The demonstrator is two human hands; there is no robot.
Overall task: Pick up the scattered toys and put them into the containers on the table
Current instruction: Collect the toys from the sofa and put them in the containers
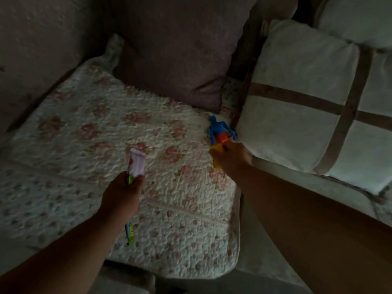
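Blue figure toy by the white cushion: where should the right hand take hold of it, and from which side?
Grip the blue figure toy round its torso, coming from the open quilt side. Its thin limbs splay, and the white cushion crowds its other side. The right hand already holds other pieces.

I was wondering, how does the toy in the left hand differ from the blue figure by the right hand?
The pale lilac toy is flat and ribbed; the blue figure has thin limbs. The lilac toy is lifted off the floral quilt in the left hand; the figure lies on it beside the white cushion, at the right hand, which grips yellow and orange pieces. Both are small toys.
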